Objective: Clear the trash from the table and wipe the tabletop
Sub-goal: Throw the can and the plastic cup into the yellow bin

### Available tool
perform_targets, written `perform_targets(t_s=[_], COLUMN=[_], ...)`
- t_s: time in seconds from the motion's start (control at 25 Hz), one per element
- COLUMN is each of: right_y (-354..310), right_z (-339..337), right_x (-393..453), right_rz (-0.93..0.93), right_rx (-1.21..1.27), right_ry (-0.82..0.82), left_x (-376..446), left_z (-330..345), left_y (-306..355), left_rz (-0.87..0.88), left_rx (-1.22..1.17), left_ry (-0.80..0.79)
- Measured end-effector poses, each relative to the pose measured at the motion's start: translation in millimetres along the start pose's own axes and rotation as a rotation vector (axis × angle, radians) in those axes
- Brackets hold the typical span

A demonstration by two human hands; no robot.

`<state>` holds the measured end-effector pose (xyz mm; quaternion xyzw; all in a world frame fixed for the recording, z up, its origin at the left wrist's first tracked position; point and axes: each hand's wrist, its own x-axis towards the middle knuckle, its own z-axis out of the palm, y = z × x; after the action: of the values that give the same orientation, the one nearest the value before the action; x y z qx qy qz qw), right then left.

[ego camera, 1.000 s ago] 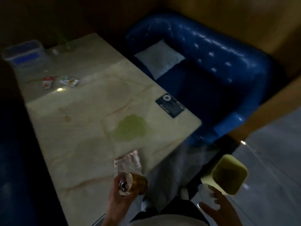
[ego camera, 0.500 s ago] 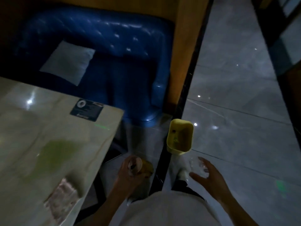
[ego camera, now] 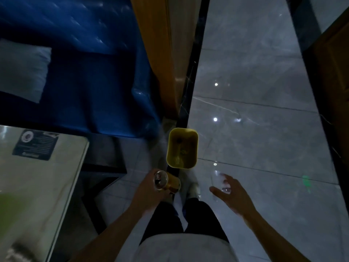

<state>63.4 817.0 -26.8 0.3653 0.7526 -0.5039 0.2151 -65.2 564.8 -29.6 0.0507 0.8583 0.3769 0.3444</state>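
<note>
My left hand [ego camera: 149, 191] grips a gold drink can [ego camera: 167, 182], opened top toward me, just below and left of a yellow trash bin [ego camera: 182, 148] standing on the floor. My right hand [ego camera: 233, 194] holds a clear plastic cup [ego camera: 219, 181] loosely, fingers spread around it, to the right of the bin. The marble table [ego camera: 47, 186] fills the lower left, with a green spill [ego camera: 11, 208] and a crumpled wrapper [ego camera: 18, 252] at its near edge. A black sticker [ego camera: 35, 144] marks the table corner.
A blue sofa [ego camera: 90, 72] with a pale cushion [ego camera: 20, 69] sits behind the table. A wooden partition [ego camera: 160, 53] and a black floor strip [ego camera: 192, 82] separate it from the grey tiled aisle [ego camera: 264, 129]. My legs and white shoes [ego camera: 193, 188] stand before the bin.
My view has swung right, from the tabletop toward the floor. Both hands carried the can and cup off the table, closer to the yellow bin, which now sits centre frame.
</note>
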Motion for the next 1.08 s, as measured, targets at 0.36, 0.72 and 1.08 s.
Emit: perform_targets(t_s=[0.36, 0.72, 1.08], right_y=[23, 67, 105], right_z=[50, 138, 216], right_x=[143, 318, 417], right_rz=[0.214, 0.150, 0.186], right_rx=[0.021, -0.113, -0.531], right_ry=[-0.156, -0.105, -0.028], left_x=[127, 283, 361], left_z=[53, 128, 174], left_y=[-61, -151, -219], left_rz=[-0.107, -0.120, 0.099], left_rx=[0.140, 0.306, 0.776], left_ry=[-0.005, -0.020, 0.013])
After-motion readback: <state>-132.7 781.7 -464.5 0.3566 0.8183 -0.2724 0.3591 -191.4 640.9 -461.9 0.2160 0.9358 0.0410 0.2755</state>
